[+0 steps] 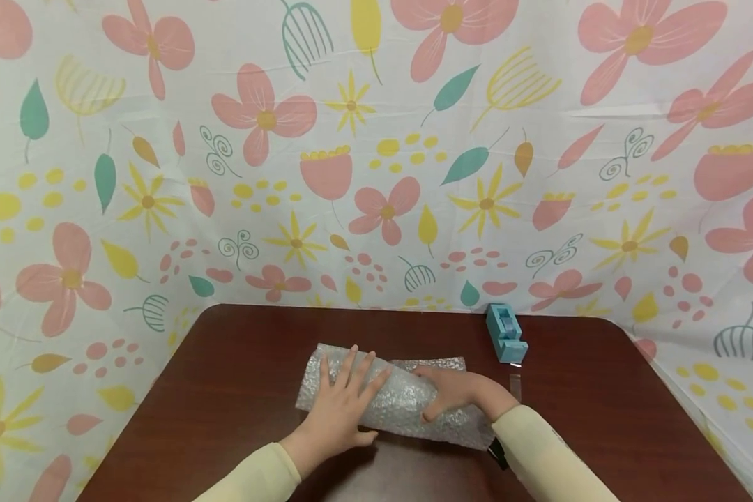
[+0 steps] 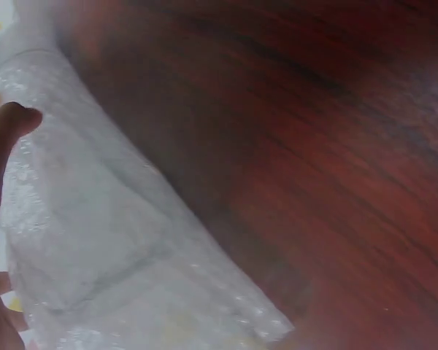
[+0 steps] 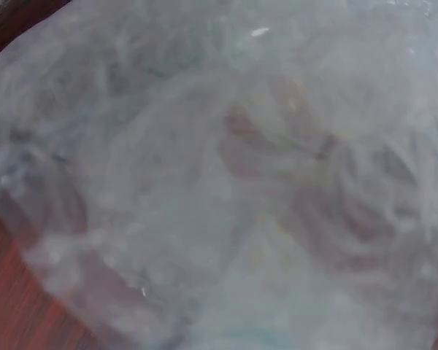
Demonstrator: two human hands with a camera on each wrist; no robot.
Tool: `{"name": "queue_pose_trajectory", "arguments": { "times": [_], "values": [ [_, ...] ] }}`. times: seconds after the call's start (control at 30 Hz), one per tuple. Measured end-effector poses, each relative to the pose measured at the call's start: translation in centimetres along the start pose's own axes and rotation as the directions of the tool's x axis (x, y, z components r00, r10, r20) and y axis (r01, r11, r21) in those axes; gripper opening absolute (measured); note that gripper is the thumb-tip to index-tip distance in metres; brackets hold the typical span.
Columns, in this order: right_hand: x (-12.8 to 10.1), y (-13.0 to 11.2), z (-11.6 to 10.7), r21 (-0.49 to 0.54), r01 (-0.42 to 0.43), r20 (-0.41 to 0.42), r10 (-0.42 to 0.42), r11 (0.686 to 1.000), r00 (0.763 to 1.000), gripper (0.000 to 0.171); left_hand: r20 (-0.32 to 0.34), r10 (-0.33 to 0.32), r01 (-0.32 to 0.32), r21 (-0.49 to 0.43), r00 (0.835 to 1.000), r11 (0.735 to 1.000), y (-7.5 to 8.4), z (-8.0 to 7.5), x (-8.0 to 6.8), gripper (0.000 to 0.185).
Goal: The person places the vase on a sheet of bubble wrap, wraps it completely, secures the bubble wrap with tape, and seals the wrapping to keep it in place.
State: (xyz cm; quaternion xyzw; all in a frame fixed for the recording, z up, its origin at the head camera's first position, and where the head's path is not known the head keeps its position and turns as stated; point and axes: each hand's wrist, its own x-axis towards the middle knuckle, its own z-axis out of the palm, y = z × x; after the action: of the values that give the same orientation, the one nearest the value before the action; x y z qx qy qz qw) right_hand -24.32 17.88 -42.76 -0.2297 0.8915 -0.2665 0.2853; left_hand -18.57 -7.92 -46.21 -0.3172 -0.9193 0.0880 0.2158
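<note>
The bubble wrap (image 1: 400, 399) is loosely rolled; clear, crinkled, shiny

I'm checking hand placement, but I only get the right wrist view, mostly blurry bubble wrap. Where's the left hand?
Observer: The left hand rests on the bubble wrap, fingers spread.
Operator: Anything on the table beyond the wrap?
Observer: A blue tape dispenser, near the far edge.
Operator: And beside the right sleeve?
Observer: A small dark object, partly hidden; I can't tell what it is.
</note>
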Motion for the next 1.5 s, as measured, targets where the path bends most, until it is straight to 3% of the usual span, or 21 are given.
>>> {"name": "queue_pose_trajectory", "arguments": {
  "times": [0.27,0.4,0.67,0.87,1.07,1.33,1.5],
  "values": [
    [0.5,0.1,-0.2,0.005,-0.024,0.034,0.023,1.0,0.999,0.078,-0.022,0.041,-0.038,0.141,0.999,0.989,-0.6,1.5,-0.2,0.116],
    [0.6,0.1,-0.4,-0.013,-0.042,0.048,0.042,0.999,0.998,0.086,-0.033,0.042,-0.034,0.19,0.999,0.981,-0.7,2.0,-0.1,0.118],
    [0.8,0.4,-1.0,-0.024,-0.1,0.072,0.101,0.995,0.992,0.095,0.001,0.053,-0.051,0.293,0.999,0.955,-0.9,1.9,0.7,0.12],
    [0.8,0.5,-1.3,-0.052,-0.123,0.084,0.127,0.991,0.988,0.099,0.025,0.05,-0.055,0.262,0.998,0.963,-0.7,1.9,1.0,0.12],
    [1.0,0.9,-1.3,-0.016,-0.106,0.113,0.107,0.994,0.988,0.093,0.015,0.034,-0.037,0.226,0.999,0.973,-0.2,1.8,0.7,0.12],
    [1.1,0.9,-1.2,-0.009,-0.158,0.192,0.156,0.987,0.969,0.101,0.004,0.038,-0.038,0.169,0.999,0.985,0.3,1.1,-0.1,0.118],
    [1.0,0.7,-1.5,0.009,-0.173,0.225,0.166,0.985,0.96,0.098,0.035,0.031,-0.035,0.131,0.999,0.991,0.4,0.5,0.0,0.117]
  ]
}}
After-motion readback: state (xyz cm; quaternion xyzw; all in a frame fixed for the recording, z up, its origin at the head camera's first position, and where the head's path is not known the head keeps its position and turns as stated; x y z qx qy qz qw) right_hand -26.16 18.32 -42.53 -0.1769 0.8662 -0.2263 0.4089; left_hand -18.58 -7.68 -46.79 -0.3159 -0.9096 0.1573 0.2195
